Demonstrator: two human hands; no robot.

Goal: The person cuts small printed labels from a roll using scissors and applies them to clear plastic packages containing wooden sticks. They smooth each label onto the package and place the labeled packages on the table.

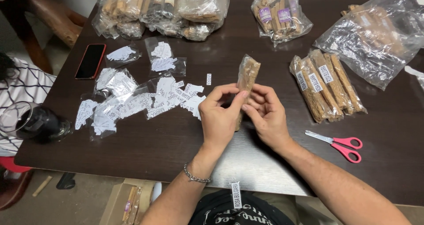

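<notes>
— Where do we have the packet of sticks [247,77]?

— Upright above the surface [176,141], long axis rising past both grips. Our left hand [219,116] pinches its middle; our right hand [265,114] pinches beside it, equally near.

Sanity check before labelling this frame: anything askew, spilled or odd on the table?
Mostly orderly. One oddity: a white paper label strip sits off the dark wooden table, on the person's dark shirt. Loose white paper slips lie scattered beside their clear bags. Both hands hold one clear-wrapped brown stick bundle.
</notes>
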